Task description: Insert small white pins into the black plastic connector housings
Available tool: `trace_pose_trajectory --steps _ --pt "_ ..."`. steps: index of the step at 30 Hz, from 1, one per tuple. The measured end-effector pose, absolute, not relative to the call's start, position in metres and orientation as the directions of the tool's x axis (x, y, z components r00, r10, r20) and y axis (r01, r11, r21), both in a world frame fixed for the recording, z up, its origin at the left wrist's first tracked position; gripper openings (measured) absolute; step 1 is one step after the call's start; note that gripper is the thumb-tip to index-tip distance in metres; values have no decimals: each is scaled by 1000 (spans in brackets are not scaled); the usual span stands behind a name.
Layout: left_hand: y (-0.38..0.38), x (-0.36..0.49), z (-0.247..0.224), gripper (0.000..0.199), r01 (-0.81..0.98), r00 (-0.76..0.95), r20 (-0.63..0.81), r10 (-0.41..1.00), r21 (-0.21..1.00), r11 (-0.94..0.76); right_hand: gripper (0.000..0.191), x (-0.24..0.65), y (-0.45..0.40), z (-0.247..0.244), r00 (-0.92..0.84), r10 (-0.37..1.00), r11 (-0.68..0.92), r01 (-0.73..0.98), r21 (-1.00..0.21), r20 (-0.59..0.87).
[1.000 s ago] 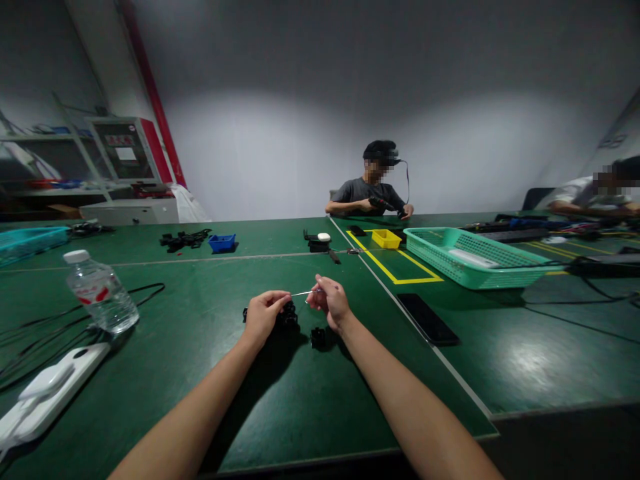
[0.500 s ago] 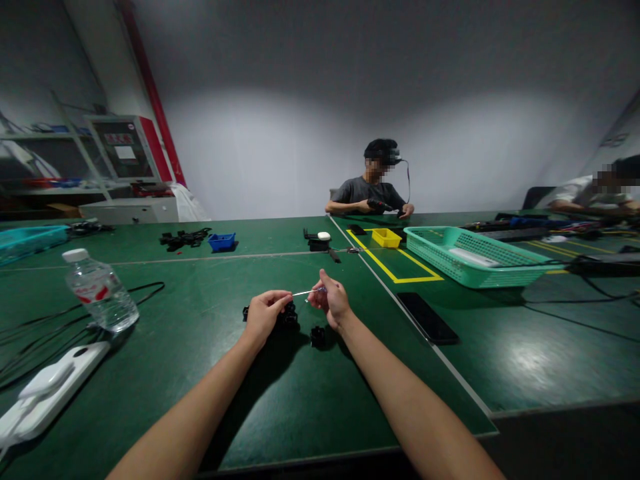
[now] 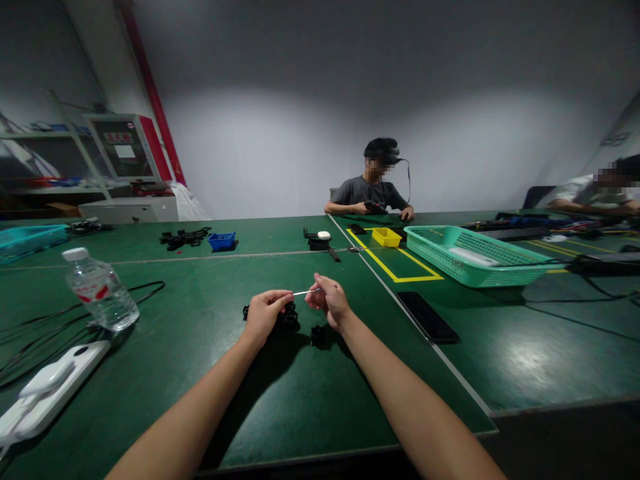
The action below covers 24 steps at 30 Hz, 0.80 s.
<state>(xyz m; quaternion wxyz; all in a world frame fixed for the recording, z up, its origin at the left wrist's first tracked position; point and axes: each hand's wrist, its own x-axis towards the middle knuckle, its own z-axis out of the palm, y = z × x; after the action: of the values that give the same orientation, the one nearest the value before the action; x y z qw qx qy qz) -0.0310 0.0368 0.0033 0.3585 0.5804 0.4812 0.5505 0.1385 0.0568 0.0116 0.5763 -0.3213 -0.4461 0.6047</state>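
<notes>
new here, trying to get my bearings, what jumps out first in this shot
At centre, the left hand and right hand pinch a thin pale strip between them, above small black parts on the green table. A mint basket sits right, a water bottle left.

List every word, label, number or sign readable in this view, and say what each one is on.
None can be read.
Water bottle: red and white label, print too blurred.
Red cabinet by the wall: a red strip and a white sheet on its panel, both too small.
Slanted panel at far right: a faint mark, unreadable.
Yellow tape lines on the table: a floor-style marking, no text.
</notes>
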Motion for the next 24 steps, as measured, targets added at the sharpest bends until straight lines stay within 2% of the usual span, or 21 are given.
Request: trace_pose_trajectory --steps 13,24 --pt "37 -31 2 35 155 -79 283 956 951 -268 41 137 55 13 -165 971 95 -391 -915 172" --pt "39 -32 1 52 55 -100 264 959 964 -260 32 136 48 16 -179 939 222 -334 -916 293"
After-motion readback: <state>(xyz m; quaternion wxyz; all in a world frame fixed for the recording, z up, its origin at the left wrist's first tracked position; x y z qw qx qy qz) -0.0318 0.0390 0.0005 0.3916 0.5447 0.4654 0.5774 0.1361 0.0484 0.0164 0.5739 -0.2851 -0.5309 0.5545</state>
